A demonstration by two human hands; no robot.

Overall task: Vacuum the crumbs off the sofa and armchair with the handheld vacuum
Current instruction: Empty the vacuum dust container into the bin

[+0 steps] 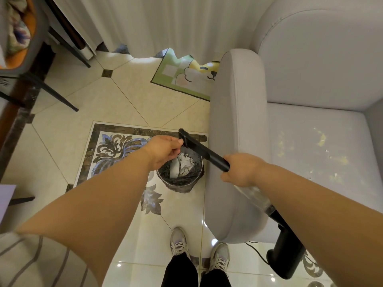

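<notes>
At centre frame, a person's right hand [240, 169] grips the black nozzle tube of a handheld vacuum [209, 152] beside a grey armchair [234, 121], while the left hand's [163, 152] fingers pinch its brush tip above a wastebasket [180, 179] on the tiled floor. Yellow crumbs [321, 139] dot the seat at right.

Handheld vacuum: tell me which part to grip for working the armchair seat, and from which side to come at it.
Probably grip the handheld vacuum by its thick black rear handle, coming from below the armchair arm, nearest the body. The right hand now grips the narrow tube and the left hand pinches the nozzle tip, away from the crumbs.
</notes>
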